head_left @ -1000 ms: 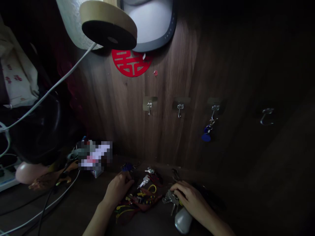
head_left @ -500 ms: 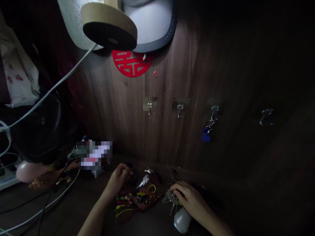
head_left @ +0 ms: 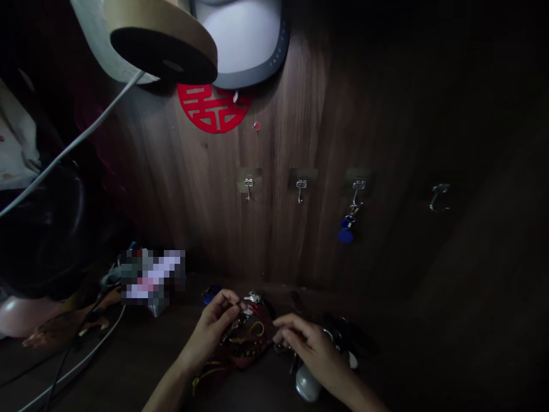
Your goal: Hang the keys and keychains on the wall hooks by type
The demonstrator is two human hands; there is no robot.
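Observation:
My left hand [head_left: 218, 317] is closed in a pinch at a bunch of silver keys [head_left: 254, 297] with red cord beside it; the exact spot it grips is partly hidden. Below lies a tangle of red, yellow and dark braided cords [head_left: 246, 349]. My right hand [head_left: 306, 343] hovers to the right with its fingers bent but apart, just over some dim metal keys [head_left: 293, 364]. Under its wrist sits a rounded silvery-grey object [head_left: 307, 383]. A blue key tag [head_left: 211, 294] lies behind my left hand.
Metal hooks [head_left: 301, 189] line the wooden wall; a blue key fob [head_left: 345, 235] hangs from one. Above are a red paper cut-out [head_left: 214, 111], a grey cap [head_left: 242, 46] and a round lamp [head_left: 165, 43]. A white cable [head_left: 86, 131] crosses the left, near a pink balloon-like object [head_left: 28, 316].
My left hand has moved right and forward, onto the silver keys. My right hand has lifted off the keys it was touching, its fingers loosening. The view has shifted slightly right.

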